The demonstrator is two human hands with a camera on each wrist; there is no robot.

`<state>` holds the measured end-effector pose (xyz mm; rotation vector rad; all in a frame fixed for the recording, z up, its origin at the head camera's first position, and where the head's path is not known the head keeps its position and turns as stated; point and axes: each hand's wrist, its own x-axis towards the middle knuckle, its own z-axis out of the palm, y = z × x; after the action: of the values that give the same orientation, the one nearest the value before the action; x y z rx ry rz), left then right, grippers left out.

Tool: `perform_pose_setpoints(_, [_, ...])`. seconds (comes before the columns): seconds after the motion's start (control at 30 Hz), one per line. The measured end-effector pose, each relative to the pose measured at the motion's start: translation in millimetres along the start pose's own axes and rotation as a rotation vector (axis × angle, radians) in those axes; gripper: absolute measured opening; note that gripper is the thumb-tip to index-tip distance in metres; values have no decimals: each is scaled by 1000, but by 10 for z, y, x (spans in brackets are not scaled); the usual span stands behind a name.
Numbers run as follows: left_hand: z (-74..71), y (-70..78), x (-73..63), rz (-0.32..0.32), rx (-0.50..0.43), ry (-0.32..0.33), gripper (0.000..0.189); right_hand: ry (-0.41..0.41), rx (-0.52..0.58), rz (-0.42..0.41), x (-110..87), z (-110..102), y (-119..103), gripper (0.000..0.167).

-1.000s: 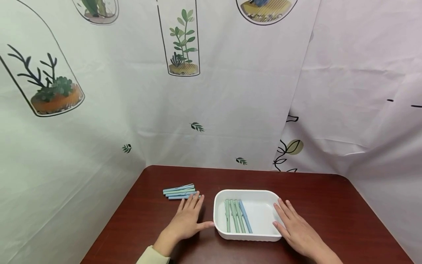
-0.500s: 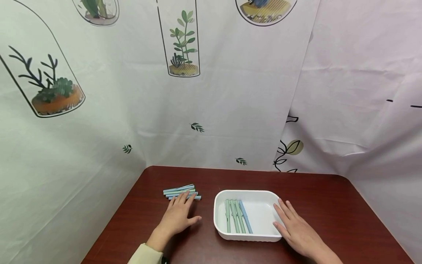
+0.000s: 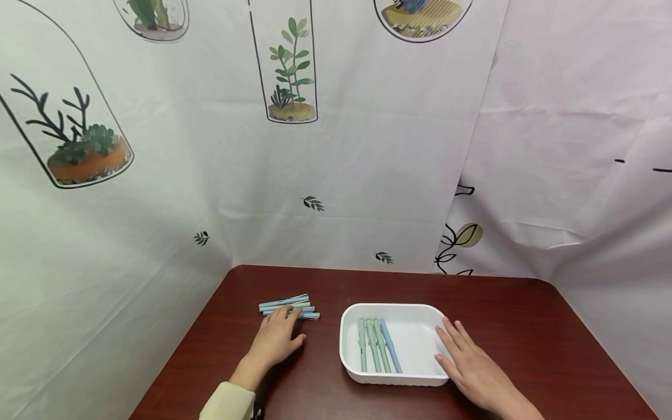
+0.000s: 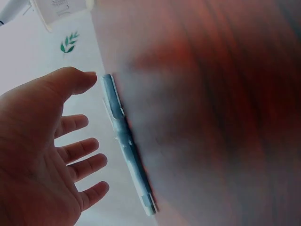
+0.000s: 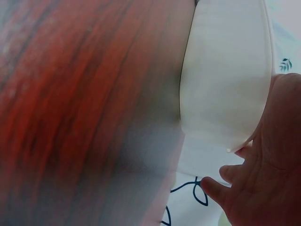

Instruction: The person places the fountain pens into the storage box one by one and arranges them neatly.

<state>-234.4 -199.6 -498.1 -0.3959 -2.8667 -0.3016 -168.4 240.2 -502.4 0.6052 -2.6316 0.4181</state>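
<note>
1. The pale tray point(image 5: 225, 70) is standing on the reddish-brown table point(image 5: 84, 103), showing its outer wall.
2. The right hand point(image 5: 265, 165) is lying along the tray's rim, its fingers pointing leftward past the wall.
3. The table's dark grain is running in slanting streaks.
4. Behind, white cloth point(image 5: 200, 160) is showing a dark outlined plant print point(image 5: 195, 182) and a small green leaf print point(image 5: 285, 65).

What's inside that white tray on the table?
Inside the white tray lie three green pens and one blue pen, roughly side by side. The right hand covers a bit of the tray's right side; whatever is directly beneath the pens is hidden.
</note>
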Motion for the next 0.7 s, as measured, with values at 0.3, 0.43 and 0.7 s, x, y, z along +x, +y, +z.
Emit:
perform_pose_setpoints(0.3, [48, -98, 80, -13, 3, -17, 50, 7, -2, -6, 0, 9, 9, 56])
perform_pose_setpoints(0.43, [63, -116, 108, -17, 16, -31, 49, 6, 0, -6, 1, 11, 4, 56])
perform_pose_setpoints(0.7, [65, -117, 137, -16, 19, -80, 49, -68, 22, 61, 11, -18, -18, 56])
